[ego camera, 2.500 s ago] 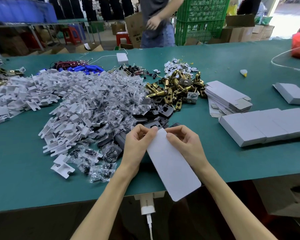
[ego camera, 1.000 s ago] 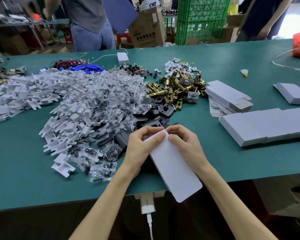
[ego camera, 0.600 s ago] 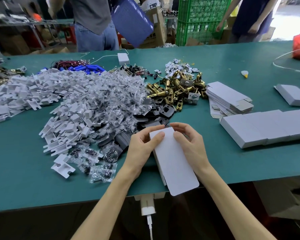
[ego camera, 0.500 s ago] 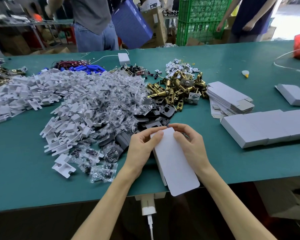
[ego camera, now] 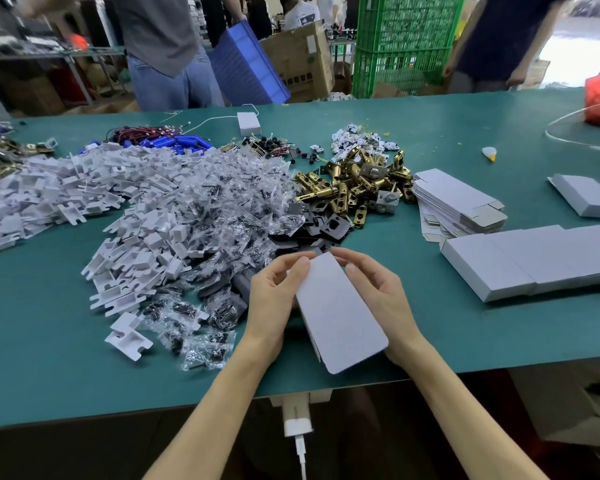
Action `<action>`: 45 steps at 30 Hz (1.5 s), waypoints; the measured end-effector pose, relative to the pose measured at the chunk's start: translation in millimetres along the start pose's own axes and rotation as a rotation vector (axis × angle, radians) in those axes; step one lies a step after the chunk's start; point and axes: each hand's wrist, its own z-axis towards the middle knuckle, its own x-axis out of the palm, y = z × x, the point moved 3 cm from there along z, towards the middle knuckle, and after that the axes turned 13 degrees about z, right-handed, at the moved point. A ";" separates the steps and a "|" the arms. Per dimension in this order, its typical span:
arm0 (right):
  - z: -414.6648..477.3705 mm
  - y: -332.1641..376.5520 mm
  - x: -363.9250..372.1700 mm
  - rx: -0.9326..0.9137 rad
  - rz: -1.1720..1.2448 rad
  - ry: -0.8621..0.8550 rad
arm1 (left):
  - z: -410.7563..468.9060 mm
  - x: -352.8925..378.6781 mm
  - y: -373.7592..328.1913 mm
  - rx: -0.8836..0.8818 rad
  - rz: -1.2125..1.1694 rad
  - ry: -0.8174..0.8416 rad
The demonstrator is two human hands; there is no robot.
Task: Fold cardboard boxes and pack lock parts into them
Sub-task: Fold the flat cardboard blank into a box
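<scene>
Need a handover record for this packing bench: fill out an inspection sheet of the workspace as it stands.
Surface: green table top, heavily loaded left and centre.
Job's things: white folded cardboard box in hand; stack of flat white box blanks; row of closed white boxes; pile of brass latch parts.
Clutter: heap of white plastic inserts; clear bags of dark parts.
Grips: left hand and right hand both pinch the box's far end.
Cables: white charger with cable at near edge; red and blue wires far side.
Surroundings: green plastic crates, standing people.

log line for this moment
stage: folding | left hand, right hand: grip far end of white box | position: over near edge of table
</scene>
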 end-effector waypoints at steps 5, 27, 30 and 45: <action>-0.5 -0.4 1.3 -0.036 -0.036 0.117 | 1.9 -2.3 2.4 -0.064 -0.052 -0.026; 1.4 -5.7 -3.8 -0.075 -0.076 0.026 | -3.1 0.4 -9.9 0.137 0.011 -0.006; 1.8 -7.6 -3.4 -0.056 -0.099 0.044 | 0.0 -6.6 -11.3 0.108 0.004 0.006; 1.7 -7.6 -2.5 -0.055 -0.144 0.050 | -1.3 -32.7 2.7 0.103 0.091 -0.004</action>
